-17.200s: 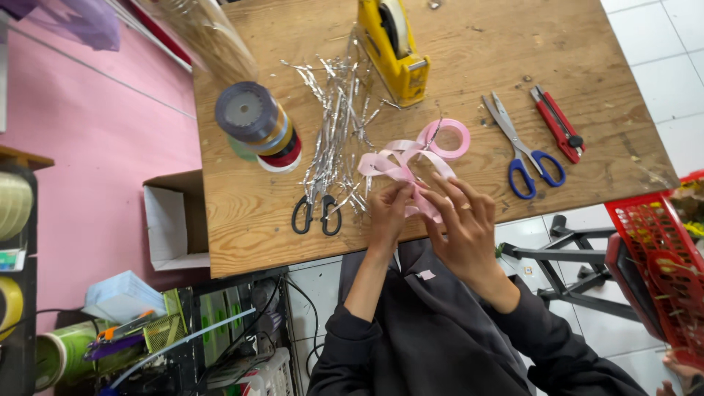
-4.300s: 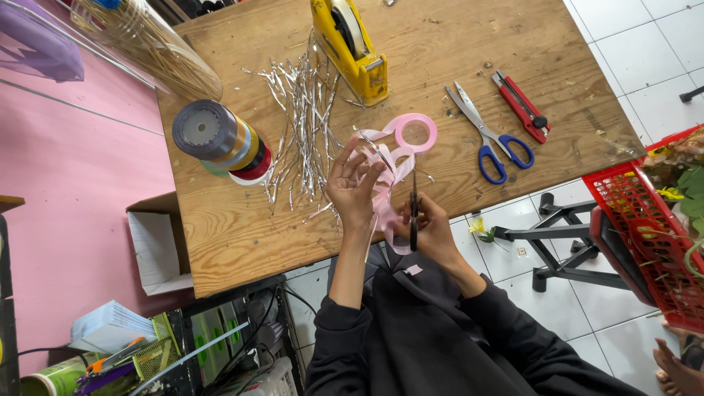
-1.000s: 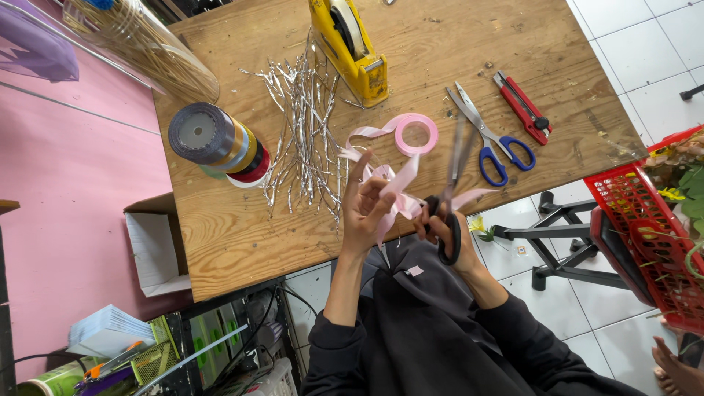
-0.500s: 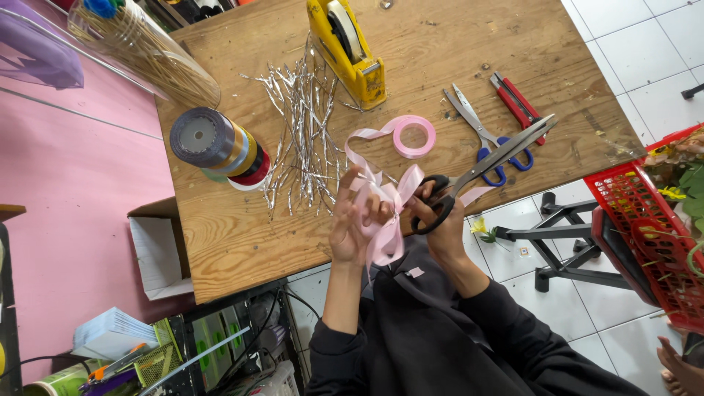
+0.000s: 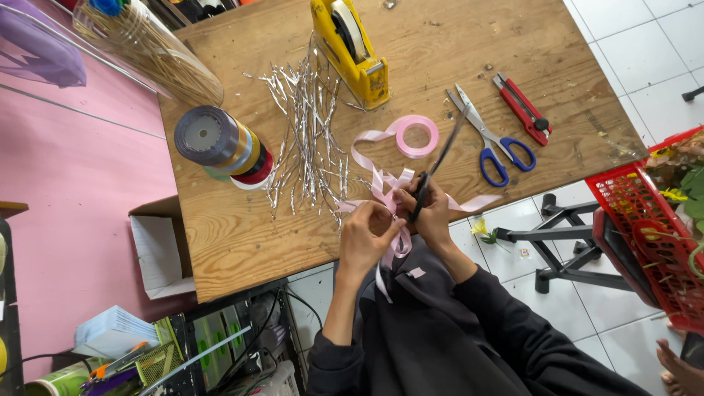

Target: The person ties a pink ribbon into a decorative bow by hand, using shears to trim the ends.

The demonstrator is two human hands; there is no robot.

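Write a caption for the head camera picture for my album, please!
Right hand works black scissors on a pink ribbon bow held by the left hand.

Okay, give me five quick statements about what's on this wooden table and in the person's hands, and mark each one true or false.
1. The right hand holds black-handled scissors. True.
2. The left hand rests flat on the bare wooden table. False: it pinches the looped pale pink ribbon bow at the table's edge.
3. The yellow tape dispenser stands beyond the scattered silver foil strips. True.
4. The blue-handled scissors are in a hand. False: they lie on the table beside the red utility knife.
5. The roll of pink ribbon sits on top of the stack of coloured ribbon spools. False: it lies by itself on the table, apart from the stack.
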